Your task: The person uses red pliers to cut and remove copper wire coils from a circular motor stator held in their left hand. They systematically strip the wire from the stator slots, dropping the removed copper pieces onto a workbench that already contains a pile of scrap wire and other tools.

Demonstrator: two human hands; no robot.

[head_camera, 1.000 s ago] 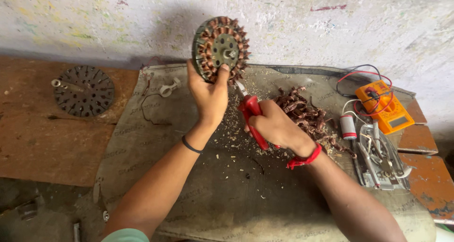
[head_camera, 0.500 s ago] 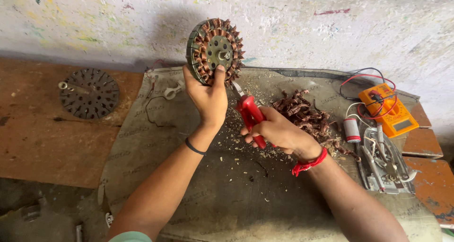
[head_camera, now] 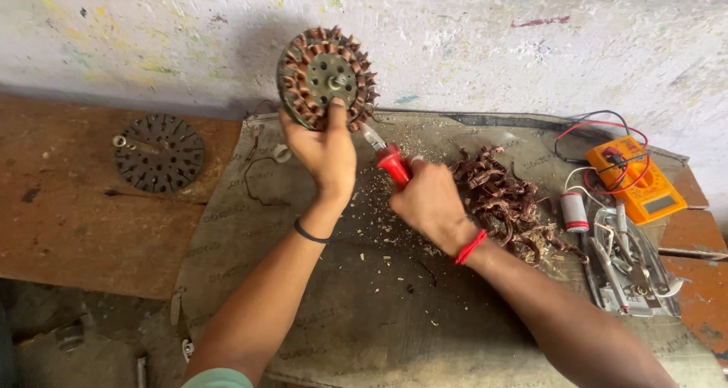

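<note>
Left hand (head_camera: pixel 324 151) is gripping the stator (head_camera: pixel 324 77) upright w/ thumb on its face — right hand (head_camera: pixel 429 200) is squeezing red pliers (head_camera: pixel 388 158), tips at stator's lower edge.

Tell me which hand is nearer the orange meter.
Right. The right hand, gripping red pliers, lies between the left hand and the orange meter at the far right.

Orange multimeter (head_camera: pixel 635 177) at right table edge, small grey rectangular screen (head_camera: pixel 657 204), nothing else
</note>
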